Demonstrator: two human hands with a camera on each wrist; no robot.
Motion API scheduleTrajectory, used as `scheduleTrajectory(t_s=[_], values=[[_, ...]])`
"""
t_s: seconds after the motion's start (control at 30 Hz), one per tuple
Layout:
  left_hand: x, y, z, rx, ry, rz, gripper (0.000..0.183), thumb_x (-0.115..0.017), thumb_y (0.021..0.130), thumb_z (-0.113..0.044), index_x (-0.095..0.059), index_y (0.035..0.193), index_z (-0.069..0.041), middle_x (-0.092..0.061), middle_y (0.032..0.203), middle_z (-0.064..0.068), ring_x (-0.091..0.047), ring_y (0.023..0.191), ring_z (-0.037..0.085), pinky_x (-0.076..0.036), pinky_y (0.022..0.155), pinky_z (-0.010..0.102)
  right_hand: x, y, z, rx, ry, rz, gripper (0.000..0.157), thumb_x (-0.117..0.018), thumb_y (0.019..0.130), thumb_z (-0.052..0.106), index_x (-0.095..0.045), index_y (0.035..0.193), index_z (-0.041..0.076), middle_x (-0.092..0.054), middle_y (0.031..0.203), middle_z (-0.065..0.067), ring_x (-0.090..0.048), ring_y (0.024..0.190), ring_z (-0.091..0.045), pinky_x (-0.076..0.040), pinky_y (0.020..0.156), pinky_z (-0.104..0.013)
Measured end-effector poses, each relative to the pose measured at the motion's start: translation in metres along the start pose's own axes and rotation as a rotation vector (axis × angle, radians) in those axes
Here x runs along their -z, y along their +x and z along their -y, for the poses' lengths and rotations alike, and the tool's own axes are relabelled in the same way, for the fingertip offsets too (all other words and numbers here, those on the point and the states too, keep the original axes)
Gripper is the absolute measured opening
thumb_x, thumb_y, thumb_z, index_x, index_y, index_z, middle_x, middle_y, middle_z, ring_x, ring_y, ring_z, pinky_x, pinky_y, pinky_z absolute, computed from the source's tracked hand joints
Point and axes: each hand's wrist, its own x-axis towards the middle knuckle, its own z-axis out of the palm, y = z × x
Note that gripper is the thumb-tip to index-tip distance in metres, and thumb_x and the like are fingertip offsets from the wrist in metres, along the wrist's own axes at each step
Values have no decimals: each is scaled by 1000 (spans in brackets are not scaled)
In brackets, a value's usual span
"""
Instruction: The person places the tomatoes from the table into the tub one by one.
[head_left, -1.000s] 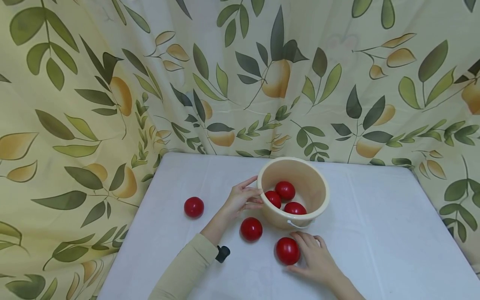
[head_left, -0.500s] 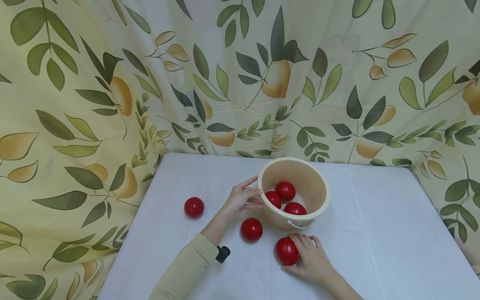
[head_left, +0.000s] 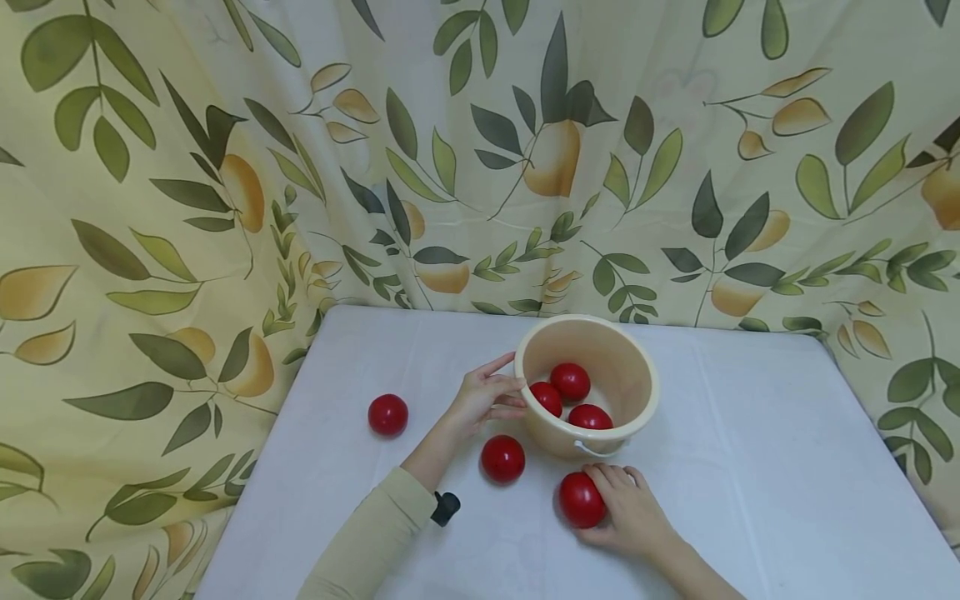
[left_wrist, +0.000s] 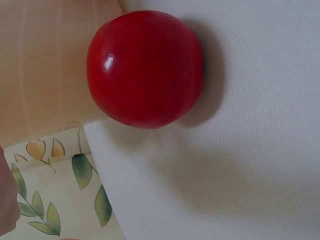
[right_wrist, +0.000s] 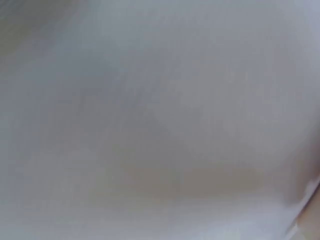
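Note:
My left hand (head_left: 483,397) lies against the outer left side of a cream bucket (head_left: 645,367) in the head view, its fingers reaching to the rim and wall. Inside the bucket are three glossy red balls (head_left: 571,381). Just in front of it, my right hand (head_left: 633,510) grips another red ball (head_left: 582,500), fingers over the far side and thumb on the near side. A loose red ball (head_left: 502,459) sits below my left hand; the left wrist view shows a red ball (left_wrist: 145,69) beside the bucket wall (left_wrist: 45,65). The right wrist view is mostly blurred white cloth.
Farther left on the white-covered table (head_left: 750,467) lies one more red ball (head_left: 387,415). The bucket's white handle (head_left: 596,450) hangs down at its front. A leaf-patterned curtain (head_left: 480,167) encloses the back and left side.
My right hand has closed around the red ball in front of the bucket and shifted it slightly right. The left hand and the bucket stay where they were.

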Motion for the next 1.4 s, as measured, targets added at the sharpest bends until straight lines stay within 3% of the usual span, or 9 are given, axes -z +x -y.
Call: scheduleTrajectory(t_s=[0.3, 0.53, 0.83, 1.0, 1.17, 1.4], values=[[1, 1, 0, -3, 16, 2, 56, -65, 84, -9, -46, 136, -20, -65, 92, 8, -65, 65, 16, -57, 65, 36, 43, -6, -19, 52, -61, -53, 81, -84, 42, 48, -56, 107, 8, -58, 98, -3, -53, 90, -20, -42, 80, -47], [1, 1, 0, 7, 16, -21, 54, -66, 83, -10, -48, 133, -22, -64, 97, 10, -66, 67, 17, -57, 66, 36, 87, -3, -35, 18, -107, 15, 81, -86, 40, 45, -58, 106, 8, -58, 99, -6, -54, 90, -24, -45, 78, -53], [1, 0, 0, 6, 1, -3, 55, -65, 84, -9, -47, 135, -21, -64, 96, 9, -65, 65, 17, -57, 66, 36, 146, 20, -48, -19, -196, 95, 89, -89, 34, 43, -57, 108, 4, -58, 104, -16, -51, 96, -35, -41, 80, -64], [1, -1, -1, 1, -7, 15, 57, -64, 85, -9, -43, 137, -19, -64, 101, 14, -65, 64, 16, -57, 66, 37, 172, 41, -51, 24, -238, 26, 89, -90, 33, 38, -57, 108, 2, -58, 104, -19, -51, 97, -38, -40, 80, -65], [0, -1, -1, 2, -18, 12, 57, -64, 85, -8, -44, 137, -20, -63, 101, 14, -65, 64, 16, -57, 65, 37, 183, 66, -49, 77, -250, -51, 90, -91, 34, 36, -56, 109, 2, -57, 105, -19, -50, 98, -37, -40, 81, -64], [1, 0, 0, 12, -10, -6, 54, -66, 83, -8, -49, 133, -22, -64, 93, 9, -66, 66, 17, -57, 65, 36, 171, 105, -44, 116, -227, -31, 85, -86, 45, 39, -55, 114, 2, -56, 108, -18, -49, 102, -35, -38, 86, -60]])
